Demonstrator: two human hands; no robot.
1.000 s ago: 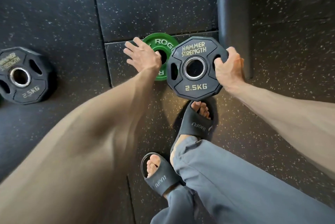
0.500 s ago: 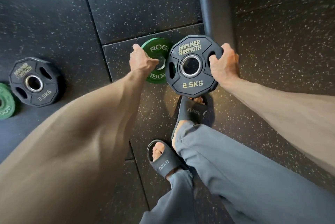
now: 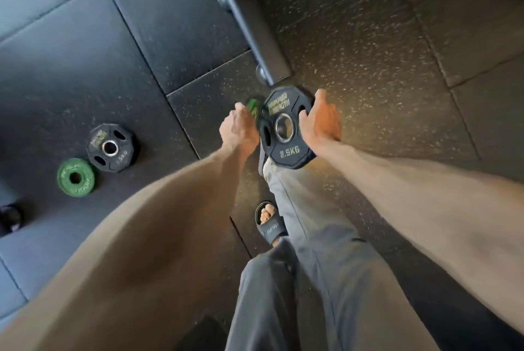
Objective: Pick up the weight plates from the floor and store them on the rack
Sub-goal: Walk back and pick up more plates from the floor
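Floor (image 3: 397, 95): speckled rubber mats, seams visible. A dark beam (image 3: 255, 30) is laid across it from the top centre, ending just beyond the hands; taken to be the rack's foot, though no storage peg can be made out.

Black plate (image 3: 289, 152): held off the floor in front of the knees, marked face and bore turned up toward the camera, its far rim close to the beam's end. It is grasped at its right rim by the right hand (image 3: 321, 120), fingers (image 3: 304, 116) hooked into a grip slot.

Loose black plate (image 3: 112, 147) and loose green plate (image 3: 65, 180): flat on the floor, touching or nearly so, well apart to the left, past the long seam. Not yet collected.

Green plate (image 3: 252, 106): seen almost edge-on, mostly hidden, clenched in the left hand (image 3: 236, 130), just beside the black plate's left rim. Blurred; finger placement cannot be read.

Judgement: both loads are carried ahead toward the beam. The right hand is nearer it. The bore's axis must be lined up with a peg once one is found.
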